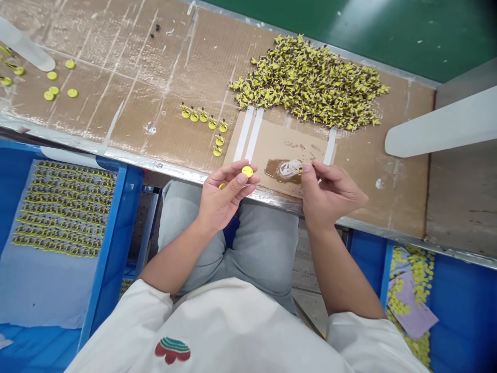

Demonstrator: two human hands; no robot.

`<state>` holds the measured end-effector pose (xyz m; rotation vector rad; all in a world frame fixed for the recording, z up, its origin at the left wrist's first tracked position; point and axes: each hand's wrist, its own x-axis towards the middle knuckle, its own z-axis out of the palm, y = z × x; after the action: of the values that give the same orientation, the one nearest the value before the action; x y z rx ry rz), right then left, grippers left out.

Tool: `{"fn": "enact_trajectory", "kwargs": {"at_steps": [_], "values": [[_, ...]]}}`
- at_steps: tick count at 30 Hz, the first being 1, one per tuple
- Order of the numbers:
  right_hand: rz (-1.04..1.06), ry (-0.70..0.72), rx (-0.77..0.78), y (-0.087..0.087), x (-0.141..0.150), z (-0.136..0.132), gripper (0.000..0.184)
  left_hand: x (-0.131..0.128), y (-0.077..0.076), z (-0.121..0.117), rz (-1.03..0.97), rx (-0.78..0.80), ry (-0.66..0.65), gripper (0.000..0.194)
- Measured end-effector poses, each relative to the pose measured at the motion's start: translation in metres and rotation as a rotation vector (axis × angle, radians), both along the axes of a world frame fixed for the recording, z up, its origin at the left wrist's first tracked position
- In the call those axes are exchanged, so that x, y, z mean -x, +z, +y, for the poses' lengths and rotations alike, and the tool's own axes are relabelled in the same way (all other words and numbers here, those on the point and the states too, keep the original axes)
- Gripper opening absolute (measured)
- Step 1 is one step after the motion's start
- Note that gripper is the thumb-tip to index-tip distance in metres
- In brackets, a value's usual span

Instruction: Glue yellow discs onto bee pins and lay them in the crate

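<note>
My left hand (223,197) is closed, pinching a small round yellow base (247,171) between thumb and fingers. Part of a second yellow disc (222,186) shows among its fingers. My right hand (330,191) pinches a tiny yellow figure (300,170), mostly hidden by the fingertips. Just beside that figure is a clear, shallow round cap (289,168), lying in a wet brown patch on a cardboard sheet (267,140). To the left, several small yellow figures on round bases (203,115) stand in a bent row.
A big heap of yellow and dark figures (310,83) lies at the back. Loose yellow discs (72,93) are at the far left. Blue crates stand below the table edge, one with rows of figures (66,207), one with yellow discs (421,269). A white tube (442,122) juts in from the right.
</note>
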<state>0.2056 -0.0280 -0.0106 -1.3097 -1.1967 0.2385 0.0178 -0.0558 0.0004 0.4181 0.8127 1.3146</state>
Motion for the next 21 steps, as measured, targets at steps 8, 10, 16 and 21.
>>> {"fn": "enact_trajectory", "kwargs": {"at_steps": [8, 10, 16, 21], "values": [[0.432, 0.051, 0.064, 0.017, 0.001, -0.004, 0.022, -0.002, 0.002, -0.001, -0.09, -0.049, -0.031, 0.022], [0.484, 0.109, 0.111, 0.029, 0.007, -0.013, 0.02, -0.003, 0.003, -0.003, -0.101, -0.049, -0.056, 0.022], [0.416, 0.194, 0.175, 0.05, 0.036, -0.035, 0.019, -0.007, 0.003, -0.007, -0.09, -0.039, -0.09, 0.023], [0.375, 0.291, 0.134, 0.049, 0.054, -0.038, 0.014, -0.008, 0.003, -0.01, -0.055, -0.013, -0.113, 0.03]]}}
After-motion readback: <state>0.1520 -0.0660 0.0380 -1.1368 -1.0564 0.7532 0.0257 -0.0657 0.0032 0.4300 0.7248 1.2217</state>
